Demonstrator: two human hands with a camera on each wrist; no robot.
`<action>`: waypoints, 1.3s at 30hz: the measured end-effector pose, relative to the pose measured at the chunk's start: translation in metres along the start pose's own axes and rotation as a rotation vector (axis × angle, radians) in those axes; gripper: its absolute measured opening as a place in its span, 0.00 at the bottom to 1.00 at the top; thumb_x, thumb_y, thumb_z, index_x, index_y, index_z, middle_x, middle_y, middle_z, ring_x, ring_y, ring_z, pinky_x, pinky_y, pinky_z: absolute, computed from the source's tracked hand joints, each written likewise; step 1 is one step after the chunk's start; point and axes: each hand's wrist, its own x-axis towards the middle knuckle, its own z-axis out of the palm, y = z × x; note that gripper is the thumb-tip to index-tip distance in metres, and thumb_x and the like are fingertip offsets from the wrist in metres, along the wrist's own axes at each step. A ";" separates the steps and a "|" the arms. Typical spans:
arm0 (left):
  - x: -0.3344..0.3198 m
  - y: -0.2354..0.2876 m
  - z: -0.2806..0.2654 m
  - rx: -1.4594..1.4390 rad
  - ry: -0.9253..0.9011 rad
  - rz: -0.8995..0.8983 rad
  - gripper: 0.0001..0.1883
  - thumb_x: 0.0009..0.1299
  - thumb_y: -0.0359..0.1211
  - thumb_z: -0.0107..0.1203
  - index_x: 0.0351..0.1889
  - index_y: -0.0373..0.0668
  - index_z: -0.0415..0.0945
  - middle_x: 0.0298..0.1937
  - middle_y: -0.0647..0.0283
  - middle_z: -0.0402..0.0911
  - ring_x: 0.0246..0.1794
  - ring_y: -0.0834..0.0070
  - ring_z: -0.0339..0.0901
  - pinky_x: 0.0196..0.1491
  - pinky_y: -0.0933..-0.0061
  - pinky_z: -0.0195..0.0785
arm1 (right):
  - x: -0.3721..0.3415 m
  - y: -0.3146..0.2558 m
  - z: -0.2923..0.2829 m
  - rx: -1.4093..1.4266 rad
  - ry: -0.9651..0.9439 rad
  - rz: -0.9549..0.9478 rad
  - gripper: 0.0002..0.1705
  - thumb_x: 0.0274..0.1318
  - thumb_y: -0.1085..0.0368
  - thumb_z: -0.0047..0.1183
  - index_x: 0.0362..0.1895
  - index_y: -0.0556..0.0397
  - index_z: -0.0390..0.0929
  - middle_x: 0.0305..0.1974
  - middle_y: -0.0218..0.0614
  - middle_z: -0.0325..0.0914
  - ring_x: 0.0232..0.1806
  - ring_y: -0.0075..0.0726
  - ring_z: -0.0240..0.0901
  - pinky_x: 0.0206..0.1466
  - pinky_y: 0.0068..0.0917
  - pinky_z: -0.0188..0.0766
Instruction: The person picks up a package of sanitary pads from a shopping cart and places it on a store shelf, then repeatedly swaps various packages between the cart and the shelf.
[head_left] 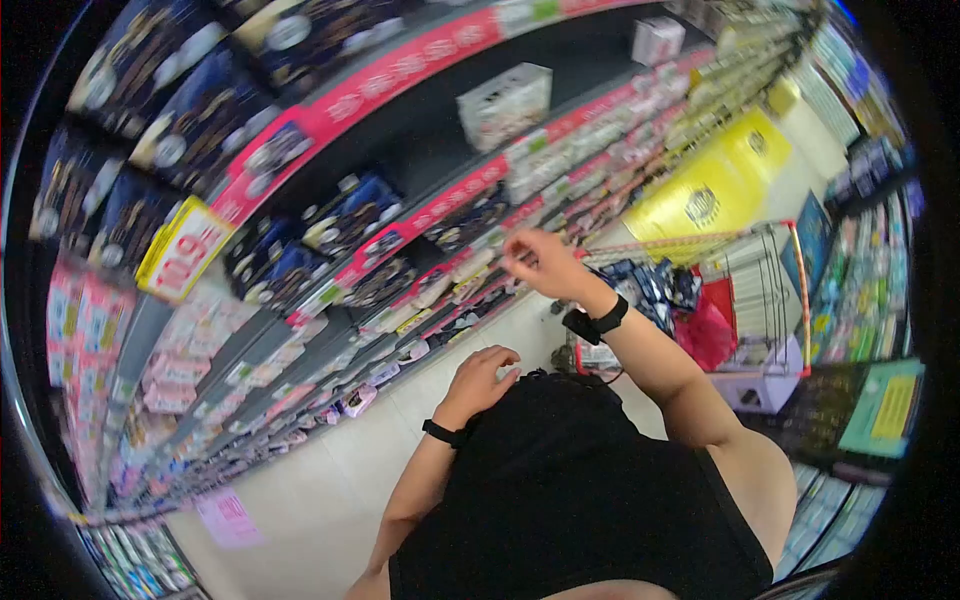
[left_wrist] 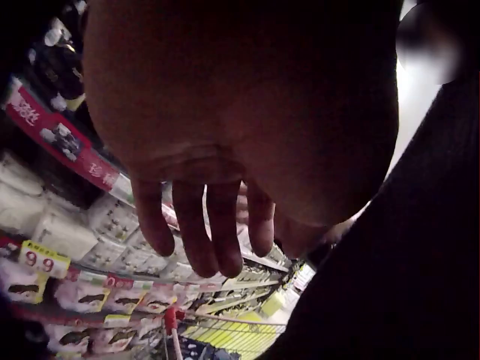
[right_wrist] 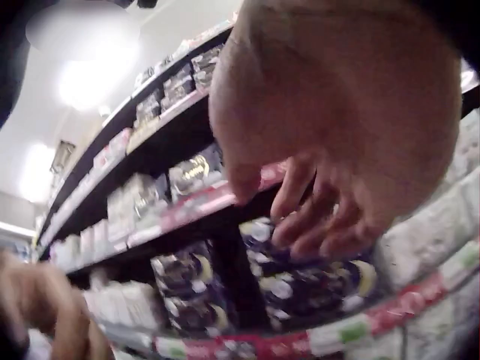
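Observation:
My left hand (head_left: 482, 385) hangs in front of my black top, beside the lower shelves, with nothing in it. In the left wrist view its fingers (left_wrist: 199, 232) droop loosely, spread a little apart. My right hand (head_left: 545, 263) is raised forward between the shelving and a shopping cart (head_left: 800, 300), also holding nothing. Its fingers (right_wrist: 337, 217) are loosely bent in the right wrist view, in front of dark blue packs (right_wrist: 315, 292) on a shelf. Blue packages (head_left: 650, 290) and a red-pink bag (head_left: 705, 330) lie in the cart. Each wrist wears a black band.
Long store shelves run along the left, with navy packs (head_left: 205, 110), pink packs (head_left: 185, 360) and a white box (head_left: 505, 105). A yellow price sign (head_left: 183, 250) juts from the shelf edge. Beyond the cart stands a yellow display (head_left: 715, 180); more stocked shelves line the right.

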 end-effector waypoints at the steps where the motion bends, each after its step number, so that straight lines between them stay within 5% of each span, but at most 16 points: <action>1: 0.006 0.003 0.006 0.005 -0.021 0.016 0.12 0.72 0.37 0.60 0.47 0.40 0.79 0.44 0.56 0.84 0.46 0.58 0.83 0.51 0.62 0.75 | -0.028 0.030 -0.008 -0.027 -0.135 0.093 0.14 0.60 0.62 0.62 0.45 0.56 0.77 0.40 0.42 0.80 0.44 0.46 0.79 0.52 0.38 0.74; 4: 0.028 0.019 0.020 0.026 -0.133 0.049 0.12 0.72 0.36 0.60 0.46 0.40 0.80 0.43 0.56 0.84 0.46 0.58 0.83 0.51 0.62 0.75 | -0.136 0.122 -0.026 -0.463 -0.544 0.278 0.24 0.62 0.52 0.62 0.52 0.56 0.75 0.40 0.42 0.80 0.45 0.45 0.80 0.52 0.38 0.75; 7: 0.053 0.027 0.040 -0.024 -0.258 0.046 0.11 0.71 0.36 0.61 0.46 0.40 0.80 0.43 0.55 0.83 0.46 0.60 0.82 0.51 0.63 0.74 | -0.207 0.115 -0.043 -0.424 -0.766 0.467 0.29 0.62 0.47 0.62 0.55 0.56 0.74 0.41 0.44 0.81 0.46 0.49 0.80 0.51 0.40 0.75; 10: 0.083 0.025 0.074 -0.042 -0.386 0.109 0.12 0.70 0.36 0.63 0.48 0.40 0.79 0.43 0.57 0.83 0.46 0.63 0.82 0.49 0.64 0.74 | -0.229 0.088 -0.054 0.000 -0.633 0.599 0.33 0.61 0.44 0.62 0.59 0.55 0.74 0.47 0.50 0.84 0.49 0.59 0.81 0.52 0.47 0.76; 14: 0.138 0.009 0.135 -0.091 -0.558 0.079 0.17 0.70 0.35 0.65 0.54 0.43 0.76 0.44 0.60 0.82 0.45 0.67 0.81 0.47 0.67 0.73 | -0.265 0.096 -0.056 -0.114 -0.344 0.554 0.30 0.62 0.46 0.62 0.57 0.55 0.75 0.44 0.46 0.84 0.45 0.52 0.81 0.49 0.44 0.76; 16: 0.172 -0.014 0.174 -0.087 -0.525 0.099 0.25 0.68 0.32 0.66 0.62 0.43 0.71 0.52 0.59 0.79 0.48 0.69 0.80 0.45 0.69 0.74 | -0.282 0.104 -0.073 -0.097 -0.240 0.508 0.27 0.63 0.49 0.62 0.55 0.56 0.74 0.41 0.44 0.83 0.42 0.45 0.81 0.46 0.40 0.75; 17: 0.194 -0.016 0.189 -0.107 -0.455 0.088 0.29 0.65 0.32 0.67 0.64 0.41 0.70 0.51 0.53 0.80 0.47 0.62 0.80 0.45 0.62 0.74 | -0.287 0.102 -0.087 -0.031 -0.156 0.536 0.27 0.63 0.48 0.62 0.55 0.55 0.75 0.41 0.44 0.83 0.41 0.46 0.81 0.45 0.41 0.76; 18: 0.217 -0.056 0.221 -0.049 -0.351 0.214 0.32 0.63 0.30 0.67 0.66 0.39 0.68 0.53 0.51 0.80 0.48 0.59 0.80 0.46 0.61 0.74 | -0.292 0.092 -0.105 0.035 -0.078 0.564 0.27 0.63 0.48 0.61 0.55 0.55 0.75 0.41 0.44 0.84 0.41 0.46 0.82 0.44 0.41 0.76; 20: 0.260 -0.072 0.247 -0.048 -0.397 -0.004 0.37 0.61 0.31 0.67 0.70 0.41 0.64 0.55 0.46 0.77 0.53 0.52 0.78 0.56 0.56 0.72 | -0.312 0.094 -0.126 0.092 0.056 0.616 0.26 0.64 0.48 0.60 0.54 0.54 0.75 0.40 0.43 0.84 0.39 0.46 0.82 0.42 0.41 0.77; 22: 0.291 -0.089 0.267 0.201 -0.355 0.139 0.38 0.63 0.36 0.65 0.73 0.50 0.63 0.53 0.40 0.77 0.56 0.43 0.75 0.60 0.50 0.70 | -0.333 0.091 -0.149 0.037 0.092 0.676 0.25 0.64 0.49 0.60 0.53 0.55 0.75 0.40 0.43 0.83 0.41 0.49 0.82 0.44 0.43 0.77; 25: 0.319 -0.086 0.283 0.311 -0.504 -0.026 0.37 0.61 0.34 0.64 0.71 0.52 0.66 0.68 0.41 0.66 0.64 0.42 0.71 0.67 0.51 0.67 | -0.366 0.081 -0.171 -0.154 0.153 0.697 0.23 0.63 0.53 0.61 0.52 0.56 0.75 0.41 0.44 0.82 0.43 0.51 0.80 0.46 0.42 0.76; 28: 0.335 -0.080 0.303 0.423 -0.607 0.031 0.37 0.60 0.34 0.64 0.70 0.49 0.66 0.78 0.48 0.57 0.77 0.49 0.59 0.72 0.54 0.63 | -0.389 0.061 -0.184 -0.056 0.267 0.849 0.20 0.63 0.57 0.60 0.52 0.57 0.75 0.39 0.43 0.82 0.41 0.45 0.80 0.45 0.39 0.76; 33: 0.355 -0.061 0.317 0.648 -0.967 -0.036 0.40 0.59 0.36 0.66 0.71 0.43 0.62 0.74 0.47 0.65 0.69 0.48 0.70 0.69 0.54 0.68 | -0.424 0.061 -0.159 -0.060 0.250 0.957 0.22 0.62 0.55 0.62 0.53 0.57 0.76 0.40 0.43 0.82 0.42 0.48 0.80 0.47 0.41 0.76; 39: 0.339 -0.072 0.324 0.772 -0.859 -0.172 0.47 0.54 0.50 0.70 0.70 0.39 0.65 0.69 0.36 0.66 0.65 0.42 0.73 0.66 0.52 0.70 | -0.413 0.075 -0.137 0.097 0.056 0.952 0.28 0.63 0.47 0.61 0.54 0.56 0.75 0.44 0.49 0.82 0.47 0.58 0.80 0.50 0.48 0.76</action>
